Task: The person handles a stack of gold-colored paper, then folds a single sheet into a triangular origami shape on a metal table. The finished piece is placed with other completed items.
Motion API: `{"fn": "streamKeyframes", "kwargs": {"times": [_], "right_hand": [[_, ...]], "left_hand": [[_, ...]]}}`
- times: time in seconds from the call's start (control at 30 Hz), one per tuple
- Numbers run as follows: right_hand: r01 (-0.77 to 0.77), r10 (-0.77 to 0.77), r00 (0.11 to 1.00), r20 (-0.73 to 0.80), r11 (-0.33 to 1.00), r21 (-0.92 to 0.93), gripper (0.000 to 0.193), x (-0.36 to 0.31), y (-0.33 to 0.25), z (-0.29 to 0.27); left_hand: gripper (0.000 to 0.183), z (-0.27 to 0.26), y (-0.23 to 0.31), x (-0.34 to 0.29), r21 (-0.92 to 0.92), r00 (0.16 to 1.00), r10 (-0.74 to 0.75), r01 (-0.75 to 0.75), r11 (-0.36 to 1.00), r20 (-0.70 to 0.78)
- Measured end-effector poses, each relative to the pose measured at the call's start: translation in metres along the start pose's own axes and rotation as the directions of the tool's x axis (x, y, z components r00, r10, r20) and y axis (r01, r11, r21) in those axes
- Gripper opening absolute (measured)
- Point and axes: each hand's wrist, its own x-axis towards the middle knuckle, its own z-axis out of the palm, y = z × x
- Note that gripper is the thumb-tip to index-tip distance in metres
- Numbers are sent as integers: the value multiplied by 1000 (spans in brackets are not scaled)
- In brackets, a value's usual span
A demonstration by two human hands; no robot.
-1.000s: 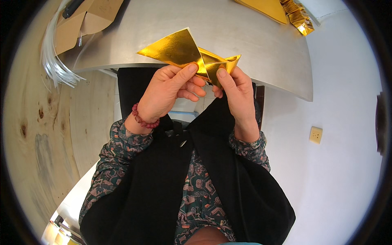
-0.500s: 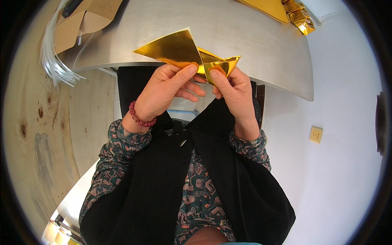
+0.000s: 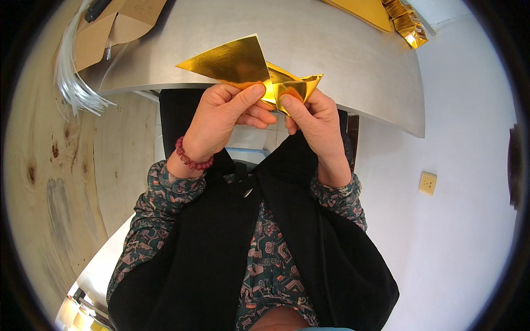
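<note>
Between my hands, just above the near edge of the table, is a partly folded sheet of shiny gold foil paper. A broad pointed flap spreads to the left, and a smaller folded end stands at the right. My left hand, with a dark red bead bracelet at the wrist, pinches the paper near its middle, thumb on top. My right hand grips the folded right end, its thumb pressed on the gold face. The fingers under the paper are partly hidden.
A curved metal-grey table lies in front of me. At its far right are a stack of gold sheets and a row of folded gold pieces. On the left, an open cardboard box stands beside a bundle of clear strips.
The folded right end is opened a little wider under my right thumb. The left flap has shifted slightly left and up. Both hands keep their grip.
</note>
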Motion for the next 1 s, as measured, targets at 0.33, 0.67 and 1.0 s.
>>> {"fn": "streamKeyframes", "kwargs": {"times": [0.33,0.67,1.0], "right_hand": [[-16,16,1000,10,1000,-27,18,2,-1,-1],[16,-16,999,44,1000,-15,21,6,3,-1],[36,-33,999,39,997,-70,22,9,2,1]], "left_hand": [[32,0,-7,-1,-38,998,60,-60,997,0],[32,-2,-13,1,-122,995,95,-91,988,29],[33,-2,-15,0,-50,991,134,-134,990,6]]}}
